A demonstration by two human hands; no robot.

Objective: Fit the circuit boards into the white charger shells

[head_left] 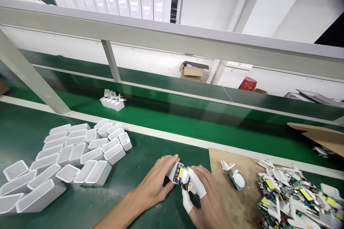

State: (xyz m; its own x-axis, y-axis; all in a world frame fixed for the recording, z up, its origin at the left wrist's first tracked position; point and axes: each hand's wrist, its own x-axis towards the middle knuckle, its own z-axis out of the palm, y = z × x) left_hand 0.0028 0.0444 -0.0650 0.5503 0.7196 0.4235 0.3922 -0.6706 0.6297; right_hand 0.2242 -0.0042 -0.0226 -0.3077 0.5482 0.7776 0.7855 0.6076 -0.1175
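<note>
My left hand grips a white charger shell at the near edge of the green table. My right hand, with white finger cots on the thumb and forefinger, holds a circuit board with a yellow part at the shell's open end. The board sits partly inside the shell. To the left lie several empty white shells in rows, open ends up.
A cardboard sheet lies right of my hands, carrying a loose plug cap, one board and a heap of boards. A small batch of finished chargers rides the green conveyor belt beyond. A grey frame rail crosses overhead.
</note>
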